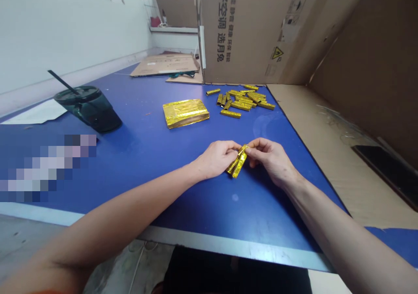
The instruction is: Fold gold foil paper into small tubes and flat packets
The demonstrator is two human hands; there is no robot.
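Note:
Both hands meet over the blue table around a partly folded piece of gold foil paper. Its lower end splits into two narrow strips. My left hand pinches it from the left, between thumb and fingers. From the right, the thumb and forefinger of my right hand grip its upper end. Beyond the hands lies a flat stack of gold foil sheets. Right of that stack, several small folded gold foil pieces sit in a loose pile.
A dark tumbler with a straw stands on the blue table at the left. A large cardboard box rises behind the pile. Cardboard covers the right side, with a dark phone-like slab there. Flat cardboard lies at the back.

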